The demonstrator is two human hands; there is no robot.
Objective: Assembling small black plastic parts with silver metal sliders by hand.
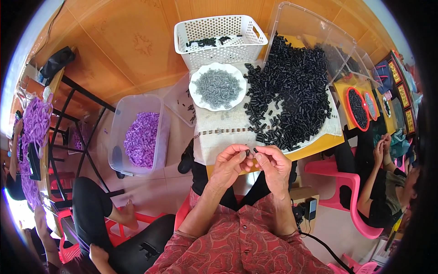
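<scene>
My left hand (pixel 229 165) and my right hand (pixel 275 168) meet just over the near edge of the table, fingertips almost touching. Pinched in the left fingers is a small black tube-like piece (pixel 247 152). The right thumb and forefinger close on another tiny dark piece (pixel 256 150), whose exact shape is too small to tell. Beyond the hands lies a big heap of short black tube-like pieces (pixel 296 91), spilling over a pale cloth (pixel 212 145). To its left, a white scalloped plate (pixel 195 98) carries a pile of small clear grey pieces (pixel 218 86).
A white perforated basket (pixel 219 57) holding some black pieces stands at the back. Behind the heap a clear plastic bin (pixel 315 23) lies tipped. On the floor at left, another clear bin (pixel 119 132) contains purple pieces (pixel 142 139). Other people sit at both sides, one by a pink chair (pixel 349 182).
</scene>
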